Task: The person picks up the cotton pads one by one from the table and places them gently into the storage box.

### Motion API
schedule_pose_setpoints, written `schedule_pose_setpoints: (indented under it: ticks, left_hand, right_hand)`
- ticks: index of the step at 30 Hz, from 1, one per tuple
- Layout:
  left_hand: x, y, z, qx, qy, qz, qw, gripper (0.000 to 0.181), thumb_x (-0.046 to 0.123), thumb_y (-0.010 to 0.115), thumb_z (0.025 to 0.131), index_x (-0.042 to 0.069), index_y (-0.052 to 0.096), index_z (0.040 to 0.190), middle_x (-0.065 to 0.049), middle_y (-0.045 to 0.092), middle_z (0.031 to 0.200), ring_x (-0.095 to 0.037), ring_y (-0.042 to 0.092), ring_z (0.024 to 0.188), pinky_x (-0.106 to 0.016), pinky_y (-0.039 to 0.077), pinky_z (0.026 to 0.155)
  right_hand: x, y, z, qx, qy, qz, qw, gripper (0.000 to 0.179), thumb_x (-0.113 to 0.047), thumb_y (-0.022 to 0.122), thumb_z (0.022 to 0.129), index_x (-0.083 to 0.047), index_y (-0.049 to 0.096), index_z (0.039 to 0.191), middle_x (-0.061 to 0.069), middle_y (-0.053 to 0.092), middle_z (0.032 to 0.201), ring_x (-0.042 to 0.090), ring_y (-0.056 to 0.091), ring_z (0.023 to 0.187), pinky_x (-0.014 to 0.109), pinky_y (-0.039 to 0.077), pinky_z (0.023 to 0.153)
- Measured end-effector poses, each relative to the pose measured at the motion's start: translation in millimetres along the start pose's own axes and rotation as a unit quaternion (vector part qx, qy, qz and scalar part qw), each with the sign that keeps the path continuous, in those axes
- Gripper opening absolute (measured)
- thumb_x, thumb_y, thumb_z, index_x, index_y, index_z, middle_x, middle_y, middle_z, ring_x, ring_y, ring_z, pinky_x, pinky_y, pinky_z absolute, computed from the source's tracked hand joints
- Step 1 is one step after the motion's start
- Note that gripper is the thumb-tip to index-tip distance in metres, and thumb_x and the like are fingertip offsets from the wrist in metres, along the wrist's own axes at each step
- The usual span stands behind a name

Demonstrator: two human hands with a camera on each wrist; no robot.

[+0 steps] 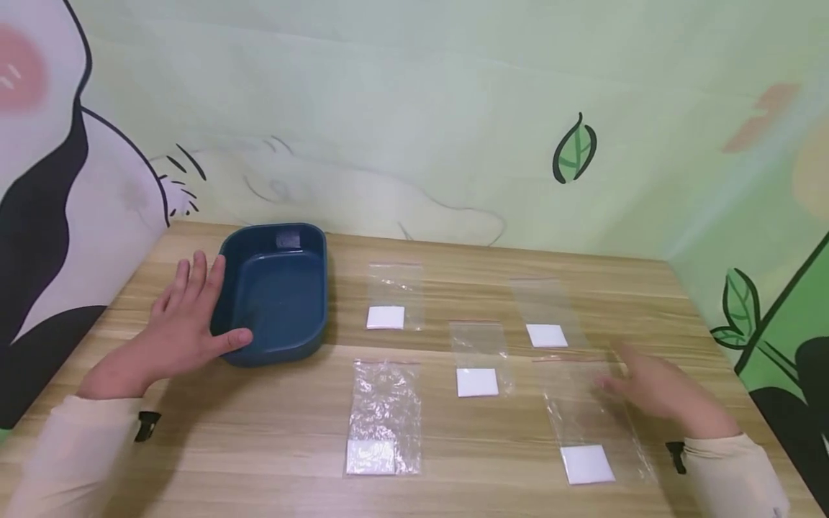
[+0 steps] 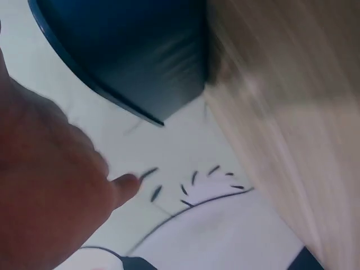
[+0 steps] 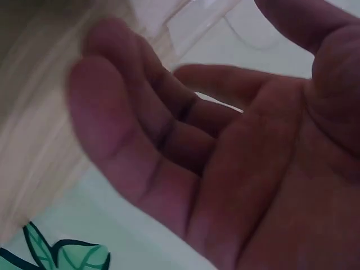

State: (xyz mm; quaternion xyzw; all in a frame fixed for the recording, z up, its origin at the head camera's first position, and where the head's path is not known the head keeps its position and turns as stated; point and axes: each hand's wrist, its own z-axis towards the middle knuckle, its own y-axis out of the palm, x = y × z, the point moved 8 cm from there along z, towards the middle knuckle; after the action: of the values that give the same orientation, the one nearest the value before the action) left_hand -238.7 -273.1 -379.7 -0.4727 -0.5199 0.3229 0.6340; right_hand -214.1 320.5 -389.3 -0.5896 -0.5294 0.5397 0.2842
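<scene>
My left hand is spread at the left side of a dark blue tray, its thumb reaching over the near left rim. In the left wrist view the tray's wall shows beside the hand. My right hand, blurred, hovers at the right edge of a large clear zip bag with a white card at its bottom. The right wrist view shows loosely bent fingers and a bare palm, holding nothing. Another clear bag with a white card lies just beyond that hand.
More clear bags lie mid-table: a crinkled one in front, a small one behind it, and another between. Each has a white card near its bottom. The wooden table ends at a cartoon-printed wall.
</scene>
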Motion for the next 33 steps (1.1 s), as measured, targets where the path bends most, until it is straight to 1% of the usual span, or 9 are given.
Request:
schedule_pose_setpoints:
  ticks: [4, 7, 11, 14, 19, 23, 26, 29, 33]
  left_hand:
    - [-10.8, 8.8, 0.7, -0.039, -0.015, -0.010, 0.9991, 0.123, 0.057, 0.069, 0.090, -0.002, -0.016, 0.156, -0.028, -0.026, 0.159, -0.047, -0.025, 0.144, -0.083, 0.010, 0.099]
    - [-12.7, 14.4, -0.4, -0.056, -0.017, -0.017, 0.9982, 0.126, 0.060, 0.070, 0.088, -0.007, -0.014, 0.155, -0.031, -0.023, 0.159, -0.051, -0.020, 0.145, -0.084, 0.013, 0.098]
    - [-12.6, 15.9, 0.3, -0.058, -0.019, -0.026, 0.9978, 0.130, 0.061, 0.072, 0.085, -0.010, -0.013, 0.154, -0.031, -0.023, 0.159, -0.051, -0.018, 0.145, -0.083, 0.012, 0.099]
    - [-15.3, 14.5, 0.1, -0.057, -0.024, -0.029, 0.9977, 0.133, 0.060, 0.075, 0.084, -0.011, -0.012, 0.154, -0.032, -0.022, 0.159, -0.051, -0.017, 0.145, -0.084, 0.013, 0.098]
    - [-23.7, 12.7, -3.4, -0.069, -0.036, -0.032, 0.9964, 0.134, 0.060, 0.076, 0.082, -0.012, -0.011, 0.154, -0.035, -0.019, 0.158, -0.053, -0.015, 0.145, -0.085, 0.015, 0.096]
    - [-26.0, 11.5, -4.8, -0.076, -0.036, -0.034, 0.9959, 0.133, 0.060, 0.076, 0.082, -0.013, -0.009, 0.153, -0.038, -0.013, 0.159, -0.054, -0.010, 0.146, -0.084, 0.016, 0.097]
    - [-25.7, 10.9, -5.5, -0.078, -0.033, -0.044, 0.9954, 0.132, 0.059, 0.077, 0.082, -0.013, -0.008, 0.154, -0.038, -0.012, 0.159, -0.053, -0.008, 0.146, -0.082, 0.016, 0.099]
    - [-25.3, 10.6, -6.4, -0.082, -0.034, -0.065, 0.9939, 0.132, 0.057, 0.078, 0.083, -0.011, -0.009, 0.154, -0.036, -0.014, 0.160, -0.052, -0.008, 0.147, -0.078, 0.016, 0.104]
    - [-24.5, 10.3, -6.8, -0.084, -0.033, -0.093, 0.9916, 0.131, 0.053, 0.079, 0.083, -0.010, -0.011, 0.154, -0.035, -0.017, 0.160, -0.051, -0.008, 0.147, -0.071, 0.015, 0.110]
  right_hand:
    - [6, 7, 0.9, -0.030, 0.000, 0.006, 0.9995, 0.079, -0.030, 0.071, 0.095, 0.025, 0.034, 0.138, 0.046, 0.051, 0.127, 0.058, 0.054, 0.113, 0.067, 0.043, 0.093]
    - [6, 13, 2.2, -0.048, 0.011, 0.030, 0.9983, 0.081, -0.026, 0.073, 0.094, 0.028, 0.031, 0.138, 0.036, 0.063, 0.103, 0.043, 0.067, 0.083, 0.056, 0.054, 0.075]
    - [9, 22, 1.6, -0.065, 0.045, 0.068, 0.9946, 0.080, -0.018, 0.074, 0.093, 0.029, 0.027, 0.138, 0.012, 0.058, 0.076, 0.020, 0.055, 0.049, 0.039, 0.050, 0.046]
    - [11, 26, 2.2, -0.065, 0.061, 0.069, 0.9937, 0.079, -0.013, 0.074, 0.091, 0.029, 0.026, 0.138, 0.011, 0.057, 0.074, 0.018, 0.054, 0.046, 0.036, 0.049, 0.044]
    - [9, 28, 6.6, -0.057, 0.062, 0.069, 0.9941, 0.076, -0.008, 0.073, 0.088, 0.030, 0.028, 0.137, 0.023, 0.061, 0.085, 0.021, 0.055, 0.047, 0.038, 0.051, 0.045]
    - [6, 26, 11.2, -0.036, 0.034, 0.030, 0.9983, 0.071, -0.005, 0.074, 0.085, 0.031, 0.036, 0.132, 0.044, 0.056, 0.112, 0.044, 0.066, 0.082, 0.055, 0.055, 0.074]
    - [4, 24, 13.7, -0.024, 0.019, -0.002, 0.9995, 0.066, -0.004, 0.074, 0.083, 0.031, 0.040, 0.129, 0.050, 0.048, 0.124, 0.059, 0.054, 0.113, 0.067, 0.043, 0.093]
    - [4, 24, 15.2, -0.018, 0.014, -0.011, 0.9997, 0.063, -0.001, 0.074, 0.083, 0.030, 0.043, 0.127, 0.049, 0.049, 0.123, 0.064, 0.049, 0.115, 0.069, 0.041, 0.094]
    - [5, 20, 15.6, -0.001, 0.006, -0.005, 1.0000, 0.057, -0.001, 0.073, 0.082, 0.028, 0.046, 0.123, 0.045, 0.056, 0.114, 0.061, 0.055, 0.107, 0.067, 0.045, 0.089]
